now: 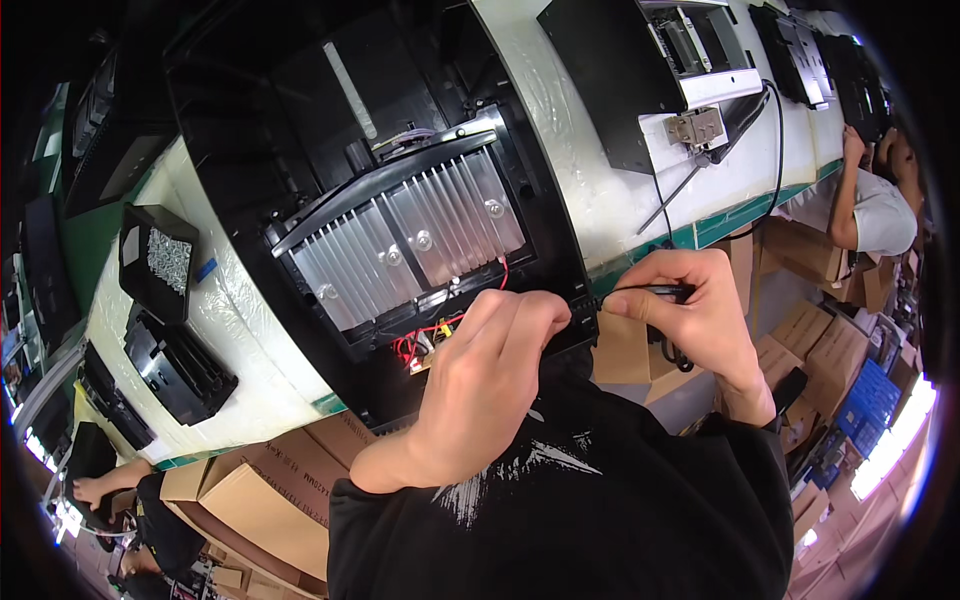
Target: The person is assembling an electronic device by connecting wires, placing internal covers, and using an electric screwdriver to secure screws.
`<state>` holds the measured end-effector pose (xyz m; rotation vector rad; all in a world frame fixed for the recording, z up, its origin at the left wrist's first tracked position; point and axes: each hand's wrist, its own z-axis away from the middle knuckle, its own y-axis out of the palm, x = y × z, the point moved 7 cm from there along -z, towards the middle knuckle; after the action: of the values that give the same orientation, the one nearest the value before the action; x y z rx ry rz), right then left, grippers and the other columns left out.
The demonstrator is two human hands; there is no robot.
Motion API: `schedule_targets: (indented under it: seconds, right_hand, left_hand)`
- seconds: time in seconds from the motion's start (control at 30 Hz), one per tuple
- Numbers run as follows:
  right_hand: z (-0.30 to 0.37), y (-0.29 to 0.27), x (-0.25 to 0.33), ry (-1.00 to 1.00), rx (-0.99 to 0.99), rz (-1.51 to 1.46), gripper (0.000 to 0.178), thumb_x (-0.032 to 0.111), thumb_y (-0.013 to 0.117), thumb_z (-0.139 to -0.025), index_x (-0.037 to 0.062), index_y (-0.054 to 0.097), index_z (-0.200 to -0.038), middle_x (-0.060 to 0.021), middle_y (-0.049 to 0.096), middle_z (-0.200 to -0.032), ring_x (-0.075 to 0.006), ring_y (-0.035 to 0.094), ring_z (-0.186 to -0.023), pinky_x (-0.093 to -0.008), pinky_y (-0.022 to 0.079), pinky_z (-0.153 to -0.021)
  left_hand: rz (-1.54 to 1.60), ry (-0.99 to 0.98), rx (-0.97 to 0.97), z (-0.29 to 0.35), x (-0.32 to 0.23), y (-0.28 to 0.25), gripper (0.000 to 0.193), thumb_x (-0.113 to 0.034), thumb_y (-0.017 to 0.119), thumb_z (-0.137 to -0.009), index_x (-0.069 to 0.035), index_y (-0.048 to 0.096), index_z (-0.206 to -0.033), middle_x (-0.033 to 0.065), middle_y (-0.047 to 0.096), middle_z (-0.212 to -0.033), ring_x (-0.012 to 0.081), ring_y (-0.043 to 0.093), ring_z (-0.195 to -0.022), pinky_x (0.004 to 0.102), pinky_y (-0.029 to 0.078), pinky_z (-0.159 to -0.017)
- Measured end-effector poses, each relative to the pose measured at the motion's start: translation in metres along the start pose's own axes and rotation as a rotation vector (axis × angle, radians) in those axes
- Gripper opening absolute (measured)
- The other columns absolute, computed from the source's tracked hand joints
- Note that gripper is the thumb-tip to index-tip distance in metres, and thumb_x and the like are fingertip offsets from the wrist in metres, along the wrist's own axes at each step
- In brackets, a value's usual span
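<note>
White bench (265, 350) — screw bin (160, 300), black housing (545, 230); left hand (480, 355) part-hiding wires (405, 349).

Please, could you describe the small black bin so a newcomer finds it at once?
Start from the large open black housing before the person. To its left, on the whitish bench, stands the small black bin. Unlike the black part below it in the picture, it holds many small silvery pieces.
</note>
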<state>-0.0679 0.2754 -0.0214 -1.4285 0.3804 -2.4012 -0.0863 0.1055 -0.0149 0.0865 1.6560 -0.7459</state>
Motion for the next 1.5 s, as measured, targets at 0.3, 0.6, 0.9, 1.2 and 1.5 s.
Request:
schedule_targets:
  seconds: [0.3,0.6,0.9,1.2,1.5]
  right_hand:
    - [-0.01,0.009,-0.035,0.345,0.194,-0.191,0.007,0.0,0.071,-0.07,-0.004,0.066,-0.074,-0.0024,0.061,-0.063,-0.0044,0.051,-0.057,-0.0188,0.037,-0.052]
    - [-0.004,0.015,0.007,-0.014,0.205,0.06,0.011,0.002,0.069,-0.074,-0.0022,0.063,-0.082,-0.0025,0.055,-0.068,-0.0048,0.045,-0.057,-0.021,0.032,-0.047]
    - [-0.005,0.015,-0.001,0.016,0.154,0.02,0.011,0.004,0.074,-0.07,-0.0024,0.065,-0.073,-0.0035,0.058,-0.061,-0.0056,0.048,-0.053,-0.0214,0.033,-0.047]
    - [-0.014,0.02,-0.017,0.111,0.185,-0.149,0.011,0.001,0.074,-0.068,-0.0038,0.065,-0.071,-0.003,0.059,-0.06,-0.0054,0.049,-0.053,-0.0196,0.034,-0.048]
    - [-0.014,0.023,-0.056,0.09,0.126,-0.164,0.015,0.007,0.07,-0.068,-0.0047,0.062,-0.071,-0.0008,0.058,-0.063,-0.0047,0.047,-0.057,-0.0196,0.035,-0.052]
  left_hand:
    - [0.005,-0.073,0.065,-0.005,0.004,0.004,0.025,0.011,0.059,-0.068,-0.002,0.053,-0.087,0.0063,0.057,-0.079,0.0216,0.055,-0.073,0.0318,0.047,-0.06]
    - [-0.018,-0.064,0.063,-0.002,0.002,-0.002,0.026,0.01,0.06,-0.068,-0.002,0.053,-0.09,0.0063,0.058,-0.081,0.0223,0.056,-0.076,0.0316,0.048,-0.062]
    - [0.018,-0.062,0.075,-0.003,0.002,0.001,0.025,0.01,0.061,-0.068,-0.002,0.053,-0.089,0.0069,0.058,-0.082,0.0224,0.057,-0.075,0.0313,0.048,-0.061]
    - [-0.029,-0.104,0.03,-0.004,0.006,0.003,0.012,-0.001,0.066,-0.075,-0.003,0.058,-0.083,0.0061,0.063,-0.078,0.0222,0.06,-0.068,0.0302,0.048,-0.058]
    - [-0.101,-0.054,0.014,-0.005,-0.002,0.003,0.012,-0.001,0.065,-0.075,-0.003,0.057,-0.083,0.0074,0.058,-0.075,0.0253,0.058,-0.067,0.0339,0.046,-0.057]
